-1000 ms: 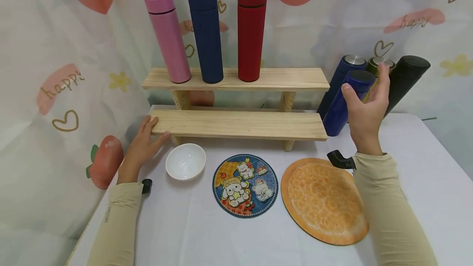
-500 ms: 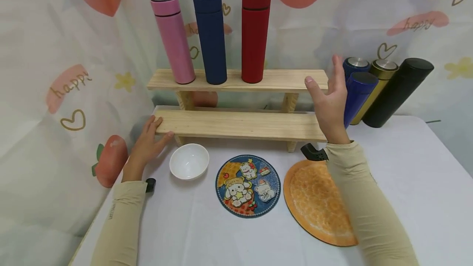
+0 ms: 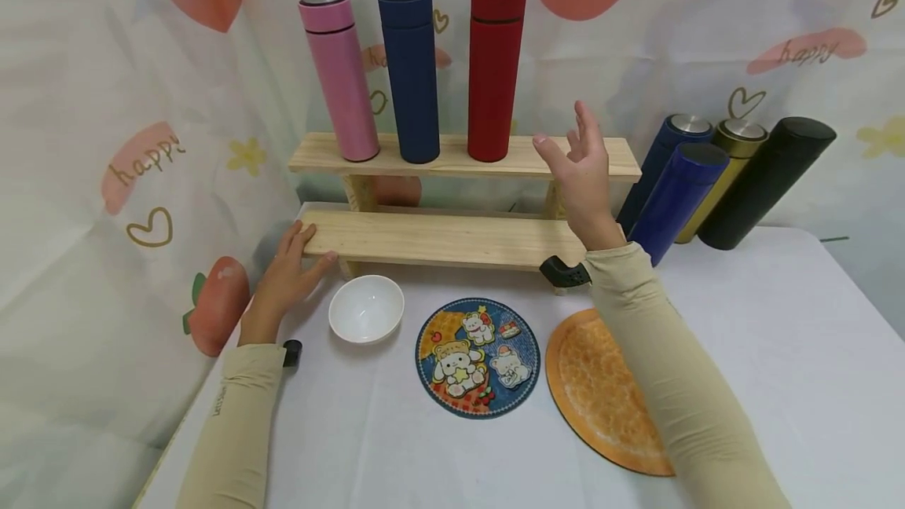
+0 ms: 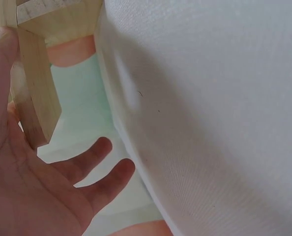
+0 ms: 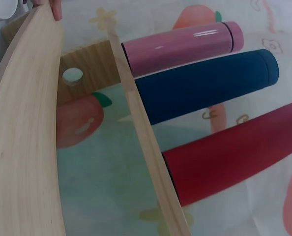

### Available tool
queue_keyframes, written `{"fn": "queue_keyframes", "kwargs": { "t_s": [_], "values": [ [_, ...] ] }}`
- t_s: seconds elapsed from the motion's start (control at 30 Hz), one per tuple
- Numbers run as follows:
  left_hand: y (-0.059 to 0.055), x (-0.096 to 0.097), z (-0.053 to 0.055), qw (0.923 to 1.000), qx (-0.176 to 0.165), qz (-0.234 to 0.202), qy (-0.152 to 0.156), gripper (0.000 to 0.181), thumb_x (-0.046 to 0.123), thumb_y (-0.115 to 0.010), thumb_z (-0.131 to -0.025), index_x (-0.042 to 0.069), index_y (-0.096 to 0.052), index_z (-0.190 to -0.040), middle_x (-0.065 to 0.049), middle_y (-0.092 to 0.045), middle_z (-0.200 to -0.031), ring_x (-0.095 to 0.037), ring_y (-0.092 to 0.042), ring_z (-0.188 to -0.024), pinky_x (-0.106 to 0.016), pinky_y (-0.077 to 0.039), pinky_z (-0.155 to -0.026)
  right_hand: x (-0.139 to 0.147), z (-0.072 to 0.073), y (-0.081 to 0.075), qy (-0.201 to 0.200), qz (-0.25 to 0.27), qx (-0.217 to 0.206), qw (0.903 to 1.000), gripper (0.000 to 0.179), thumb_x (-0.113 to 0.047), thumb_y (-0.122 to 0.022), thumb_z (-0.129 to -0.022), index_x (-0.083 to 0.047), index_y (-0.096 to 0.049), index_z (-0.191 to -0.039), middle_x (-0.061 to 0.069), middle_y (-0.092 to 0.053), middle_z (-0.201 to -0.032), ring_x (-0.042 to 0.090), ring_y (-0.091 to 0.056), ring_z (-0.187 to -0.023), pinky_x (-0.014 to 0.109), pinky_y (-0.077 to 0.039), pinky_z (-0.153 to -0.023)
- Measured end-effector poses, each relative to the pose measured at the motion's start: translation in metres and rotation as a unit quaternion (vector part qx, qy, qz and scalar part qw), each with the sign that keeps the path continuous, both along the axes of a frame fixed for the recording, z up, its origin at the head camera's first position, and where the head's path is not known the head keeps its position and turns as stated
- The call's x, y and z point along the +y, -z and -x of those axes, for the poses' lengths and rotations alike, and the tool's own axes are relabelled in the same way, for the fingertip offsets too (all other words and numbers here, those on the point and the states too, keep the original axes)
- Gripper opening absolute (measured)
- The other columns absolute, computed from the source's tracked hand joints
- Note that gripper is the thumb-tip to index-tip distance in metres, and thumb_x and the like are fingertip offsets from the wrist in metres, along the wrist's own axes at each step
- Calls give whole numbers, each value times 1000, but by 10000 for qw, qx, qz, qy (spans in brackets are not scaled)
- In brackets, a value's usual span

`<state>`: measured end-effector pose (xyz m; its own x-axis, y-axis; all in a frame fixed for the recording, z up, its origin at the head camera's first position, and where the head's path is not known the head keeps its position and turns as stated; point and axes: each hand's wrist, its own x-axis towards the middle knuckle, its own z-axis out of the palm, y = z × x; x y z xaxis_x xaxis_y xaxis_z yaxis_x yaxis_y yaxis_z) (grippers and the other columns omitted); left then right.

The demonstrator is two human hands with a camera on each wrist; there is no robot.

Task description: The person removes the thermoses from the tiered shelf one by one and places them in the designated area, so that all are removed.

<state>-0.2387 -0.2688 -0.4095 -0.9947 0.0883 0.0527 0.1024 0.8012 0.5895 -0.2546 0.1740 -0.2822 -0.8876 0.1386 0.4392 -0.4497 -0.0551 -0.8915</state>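
A two-tier wooden stand has a lower shelf [image 3: 438,238] and an upper shelf [image 3: 544,154]. My left hand [image 3: 286,277] rests at the lower shelf's left end. In the left wrist view the thumb touches the wood, while two fingers extend past it. Along the upper shelf stand a pink thermos [image 3: 341,81], a navy thermos [image 3: 410,77] and a red thermos [image 3: 497,73]. Empty, my right hand [image 3: 585,179] is raised in front of the upper shelf, right of the red thermos, thumb and fingers spread. The right hand is out of sight in the right wrist view.
Right of the stand, several more thermoses cluster: dark blue [image 3: 639,195], bright blue [image 3: 679,203], gold [image 3: 738,146] and black [image 3: 767,183]. A white bowl [image 3: 366,309], a round cartoon mat [image 3: 478,358] and a round orange mat [image 3: 601,391], partly under my right forearm, lie in front.
My right hand has moved left, from beside the thermos cluster to in front of the upper shelf's right part. The left hand has stayed on the lower shelf. The view has shifted slightly.
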Motion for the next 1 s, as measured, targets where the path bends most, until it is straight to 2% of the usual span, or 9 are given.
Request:
{"fn": "queue_keyframes", "kwargs": {
  "t_s": [0.27, 0.57, 0.73, 0.87, 1.0],
  "values": [
    [6, -2, 3, 10000, 16, -21, 2, 90, 60, -56, -107, 8, -20, -171, -16, -2, -179, -51, -14, -159, -72, -19, -121, -22, 17, -12, 138, -422, -478, 9979, 85, -29, -75, -99, -16, -29, -170, 5, -29, -172, 30, -33, -154, 46, -36, -122],
    [6, -1, 4, 10000, -22, -38, -54, 91, 61, -57, -107, 11, -19, -172, -13, -1, -179, -49, -12, -160, -72, -19, -121, -38, 35, -23, 201, -584, -742, 9953, 87, -36, -75, -97, -17, -30, -169, 9, -31, -170, 31, -35, -150, 41, -40, -118],
    [4, -1, 4, 10000, -34, -3, -66, 89, 60, -56, -107, 10, -20, -172, -14, -1, -179, -49, -13, -160, -71, -19, -122, -44, 46, -28, 200, -512, -845, 9949, 87, -34, -76, -97, -14, -30, -169, 12, -32, -168, 33, -36, -149, 38, -42, -116],
    [3, -1, 3, 9999, -53, 15, -94, 90, 61, -56, -107, 10, -19, -172, -14, -1, -179, -48, -13, -160, -72, -20, -122, -48, 56, -33, 120, -422, -876, 9952, 87, -31, -76, -96, -12, -31, -168, 12, -36, -165, 28, -43, -142, 36, -45, -112],
    [2, -1, 2, 9999, -72, -3, -116, 91, 61, -56, -107, 11, -19, -172, -13, -1, -179, -49, -13, -160, -72, -20, -121, -55, 64, -41, -81, -161, -871, 9960, 84, -25, -77, -96, -14, -33, -166, 9, -43, -157, 24, -50, -134, 39, -47, -111]
  ]
}}
